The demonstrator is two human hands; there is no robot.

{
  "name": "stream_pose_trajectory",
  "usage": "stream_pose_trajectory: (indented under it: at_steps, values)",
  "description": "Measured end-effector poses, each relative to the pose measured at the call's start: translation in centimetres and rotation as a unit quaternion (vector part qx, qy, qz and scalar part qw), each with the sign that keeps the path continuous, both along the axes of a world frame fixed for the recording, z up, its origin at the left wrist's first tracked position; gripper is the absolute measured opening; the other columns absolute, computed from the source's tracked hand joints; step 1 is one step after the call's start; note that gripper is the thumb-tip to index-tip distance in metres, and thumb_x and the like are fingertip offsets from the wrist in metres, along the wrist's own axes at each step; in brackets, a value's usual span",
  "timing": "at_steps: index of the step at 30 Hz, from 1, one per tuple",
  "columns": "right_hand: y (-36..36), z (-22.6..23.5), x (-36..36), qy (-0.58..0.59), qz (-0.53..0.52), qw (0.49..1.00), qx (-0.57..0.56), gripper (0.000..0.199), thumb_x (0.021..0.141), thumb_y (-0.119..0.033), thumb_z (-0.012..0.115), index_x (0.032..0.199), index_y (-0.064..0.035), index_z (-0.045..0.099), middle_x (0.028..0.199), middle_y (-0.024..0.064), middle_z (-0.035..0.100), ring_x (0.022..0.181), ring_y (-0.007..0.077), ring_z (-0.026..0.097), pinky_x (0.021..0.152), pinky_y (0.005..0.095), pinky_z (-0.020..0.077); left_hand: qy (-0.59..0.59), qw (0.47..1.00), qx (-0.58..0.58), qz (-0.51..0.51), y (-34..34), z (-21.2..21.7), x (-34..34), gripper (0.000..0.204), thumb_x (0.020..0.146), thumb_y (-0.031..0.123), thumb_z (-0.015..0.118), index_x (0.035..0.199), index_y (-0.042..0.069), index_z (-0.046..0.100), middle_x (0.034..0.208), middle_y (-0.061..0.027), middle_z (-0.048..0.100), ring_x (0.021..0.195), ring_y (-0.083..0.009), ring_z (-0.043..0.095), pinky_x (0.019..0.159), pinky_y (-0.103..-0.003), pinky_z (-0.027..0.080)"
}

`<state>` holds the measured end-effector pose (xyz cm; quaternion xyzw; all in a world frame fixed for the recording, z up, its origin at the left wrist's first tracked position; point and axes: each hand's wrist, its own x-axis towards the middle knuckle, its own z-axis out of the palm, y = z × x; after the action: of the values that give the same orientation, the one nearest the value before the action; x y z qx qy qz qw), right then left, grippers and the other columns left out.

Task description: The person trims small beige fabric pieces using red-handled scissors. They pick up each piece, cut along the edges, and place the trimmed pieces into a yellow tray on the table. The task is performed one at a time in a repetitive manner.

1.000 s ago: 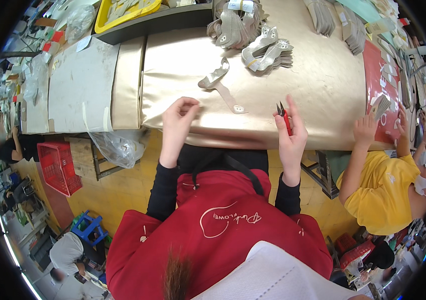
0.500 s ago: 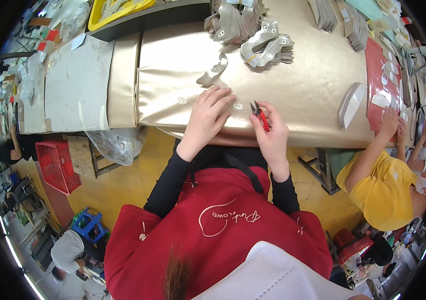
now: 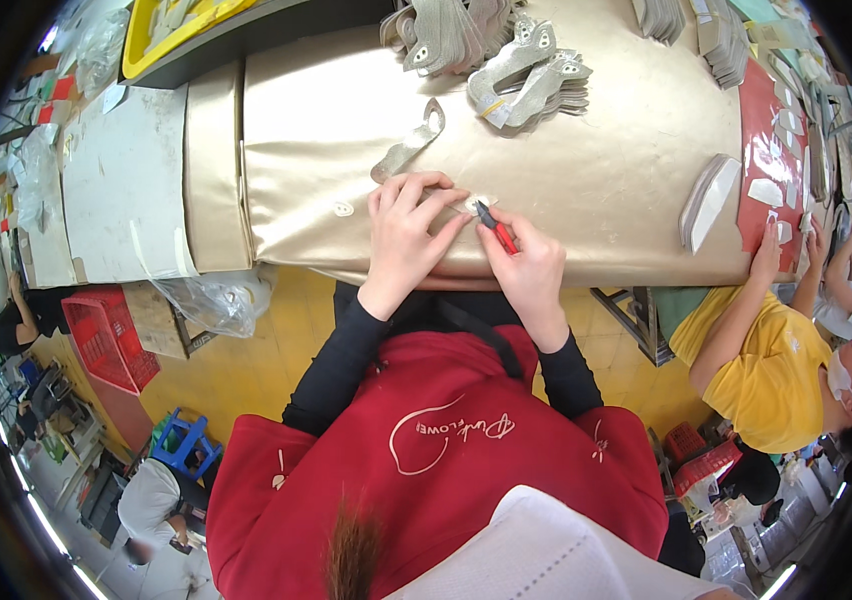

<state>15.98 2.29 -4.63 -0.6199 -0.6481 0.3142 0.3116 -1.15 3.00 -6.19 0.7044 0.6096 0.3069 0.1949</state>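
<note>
My right hand (image 3: 531, 268) grips small thread snips with red handles (image 3: 502, 238); their dark blades point up and left, close together, at a small white patch (image 3: 477, 203). My left hand (image 3: 404, 235) lies palm down on the gold-covered table, fingers bent and apart, fingertips at the patch's left side. Whether a larger piece lies beneath those fingers is hidden. Just beyond the left hand lies a curved silver-grey cut piece (image 3: 408, 147). To the left of it is another small white oval patch (image 3: 343, 209).
Banded stacks of grey cut pieces (image 3: 531, 85) lie farther back. A black-edged tray (image 3: 236, 40) holds a yellow one at the far left. White pieces (image 3: 708, 203) are stacked at right, near a red sheet (image 3: 768, 150) where a person in yellow works.
The snips have moved left and up to the white patch, and their blades have come together. My left hand stays by the patch with its fingers more bent. The whole view has shifted slightly.
</note>
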Motion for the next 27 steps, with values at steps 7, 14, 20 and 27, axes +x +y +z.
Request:
stream_pose_trajectory:
  at_steps: [7, 14, 20, 27]
  values:
    - [0.5, 0.4, 0.0, -0.016, 0.006, 0.999, -0.044, 0.016, 0.081, -0.013, 0.077, 0.094, -0.0059, 0.071, 0.077, 0.0124, 0.07, 0.067, 0.0282, 0.07, 0.058, 0.0359, 0.0526, 0.009, 1.0, -0.023, 0.002, 0.3, 0.3, -0.1, 0.022, 0.079, 0.026, 0.077, 0.1, 0.02, 0.073, 0.109, 0.0058, 0.063, 0.106, -0.0192, 0.054, 0.091, -0.037, 0.035]
    - [0.7, 0.3, 0.0, -0.008, -0.001, 0.997, -0.079, 0.017, 0.081, -0.013, 0.077, 0.095, -0.0074, 0.069, 0.075, 0.0111, 0.069, 0.066, 0.0271, 0.069, 0.058, 0.0351, 0.0523, 0.008, 1.0, -0.022, -0.003, 0.4, 0.2, -0.2, 0.021, 0.078, 0.025, 0.079, 0.097, 0.02, 0.074, 0.108, 0.0072, 0.065, 0.104, -0.018, 0.054, 0.089, -0.036, 0.035]
    - [0.8, -0.1, -0.6, -0.001, -0.007, 0.998, -0.069, 0.018, 0.083, -0.012, 0.077, 0.096, -0.0048, 0.067, 0.072, 0.0122, 0.067, 0.063, 0.0226, 0.066, 0.056, 0.0326, 0.0505, 0.016, 1.0, -0.012, -0.018, 0.6, 0.2, -0.3, 0.014, 0.076, 0.021, 0.08, 0.09, 0.019, 0.077, 0.106, 0.0082, 0.067, 0.102, -0.0172, 0.054, 0.088, -0.035, 0.034]
    - [1.2, 0.3, -0.4, -0.057, 0.045, 0.996, -0.042, 0.015, 0.087, -0.015, 0.073, 0.091, -0.0055, 0.063, 0.069, 0.012, 0.067, 0.06, 0.0306, 0.066, 0.052, 0.0383, 0.049, 0.0, 1.0, 0.0, -0.007, 0.5, 0.0, -0.1, 0.012, 0.076, 0.021, 0.079, 0.087, 0.019, 0.077, 0.105, 0.0087, 0.068, 0.102, -0.0169, 0.055, 0.087, -0.035, 0.034]
